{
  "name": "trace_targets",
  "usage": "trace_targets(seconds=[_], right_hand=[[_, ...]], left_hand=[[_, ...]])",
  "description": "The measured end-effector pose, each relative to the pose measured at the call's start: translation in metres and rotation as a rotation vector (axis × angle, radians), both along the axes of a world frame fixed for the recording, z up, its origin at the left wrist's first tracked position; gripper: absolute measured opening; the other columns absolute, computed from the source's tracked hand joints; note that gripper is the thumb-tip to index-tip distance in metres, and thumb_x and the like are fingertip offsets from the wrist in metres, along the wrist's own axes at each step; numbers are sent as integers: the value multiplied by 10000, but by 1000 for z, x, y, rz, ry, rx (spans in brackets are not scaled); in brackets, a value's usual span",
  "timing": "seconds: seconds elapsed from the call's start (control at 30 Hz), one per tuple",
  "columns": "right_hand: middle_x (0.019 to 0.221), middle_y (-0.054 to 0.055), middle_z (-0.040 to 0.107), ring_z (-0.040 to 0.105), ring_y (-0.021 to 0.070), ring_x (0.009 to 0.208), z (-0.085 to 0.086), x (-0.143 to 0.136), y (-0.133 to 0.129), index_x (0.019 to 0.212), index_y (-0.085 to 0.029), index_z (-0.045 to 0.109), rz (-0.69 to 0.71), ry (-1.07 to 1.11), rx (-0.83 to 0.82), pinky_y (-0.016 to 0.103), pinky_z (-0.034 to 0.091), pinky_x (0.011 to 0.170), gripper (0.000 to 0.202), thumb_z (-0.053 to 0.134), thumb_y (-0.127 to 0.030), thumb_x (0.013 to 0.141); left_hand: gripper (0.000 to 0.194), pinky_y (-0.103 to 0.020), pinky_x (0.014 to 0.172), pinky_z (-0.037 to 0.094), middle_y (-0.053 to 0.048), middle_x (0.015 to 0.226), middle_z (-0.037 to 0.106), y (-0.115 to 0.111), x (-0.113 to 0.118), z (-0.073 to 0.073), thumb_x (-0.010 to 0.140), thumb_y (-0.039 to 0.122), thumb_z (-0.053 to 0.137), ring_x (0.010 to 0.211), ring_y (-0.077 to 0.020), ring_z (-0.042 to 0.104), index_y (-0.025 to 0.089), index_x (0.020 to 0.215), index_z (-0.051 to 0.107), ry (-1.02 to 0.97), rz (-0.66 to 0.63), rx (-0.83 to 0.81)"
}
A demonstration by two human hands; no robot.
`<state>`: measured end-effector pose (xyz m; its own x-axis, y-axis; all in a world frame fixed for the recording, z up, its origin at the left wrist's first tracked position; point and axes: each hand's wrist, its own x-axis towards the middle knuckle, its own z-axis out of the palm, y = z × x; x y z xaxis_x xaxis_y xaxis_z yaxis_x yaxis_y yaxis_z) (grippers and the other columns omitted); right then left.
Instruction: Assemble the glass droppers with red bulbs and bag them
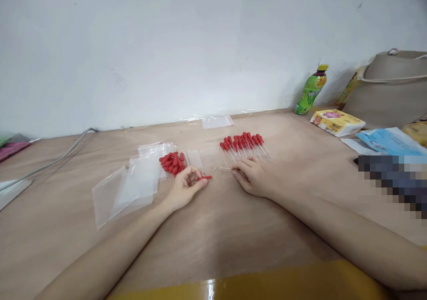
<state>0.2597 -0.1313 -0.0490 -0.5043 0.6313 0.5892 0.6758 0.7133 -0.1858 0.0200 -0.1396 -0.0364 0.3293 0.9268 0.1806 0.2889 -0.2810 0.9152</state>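
Note:
Between the thumb and fingers of my left hand is a red rubber dropper bulb, its narrow end pointing right. My right hand pinches a clear glass dropper tube, whose free end points left toward the bulb; a small gap separates the two. Just behind my left hand lies a pile of loose red bulbs. A row of bare glass tubes rests between the hands, farther back. Beyond my right hand, several droppers with red bulbs fitted lie side by side.
Clear plastic bags spread over the left of the brown-covered table. Another small bag lies near the wall. A grey cable runs at left. To the right are a green bottle, a yellow tissue pack, blue packaging and a beige bag.

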Motion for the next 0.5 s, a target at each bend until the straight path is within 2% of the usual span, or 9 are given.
trace_targets(seconds=[0.1,0.23,0.37,0.5], right_hand=[[786,45,611,528,145,727,1,-5,-2,869,-168,551,4,-3,4,296,313,742,171,386,-211,856],[830,40,625,540,139,739,-4,-11,-2,899,-166,539,49,1,12,306,295,763,169,378,-207,866],[825,39,628,544,138,733,-5,-15,-4,894,-166,539,50,-10,20,307,290,761,162,386,-209,867],[799,39,625,542,136,714,-4,-15,-4,891,-168,545,63,-22,29,303,291,744,166,385,-203,866]], left_hand=[[204,-264,666,477,-2,771,561,0,2,-8,768,303,585,728,-125,598,170,806,436,-41,-20,-39],[266,-334,780,488,-17,844,562,1,4,-8,776,310,579,836,-168,635,173,940,421,-168,-15,-89],[242,-334,766,498,-23,841,567,0,5,-7,789,303,564,815,-164,636,168,940,432,-146,-30,-79],[197,-308,707,498,-17,765,585,0,3,-7,812,292,533,730,-139,604,167,946,462,-20,8,43]])
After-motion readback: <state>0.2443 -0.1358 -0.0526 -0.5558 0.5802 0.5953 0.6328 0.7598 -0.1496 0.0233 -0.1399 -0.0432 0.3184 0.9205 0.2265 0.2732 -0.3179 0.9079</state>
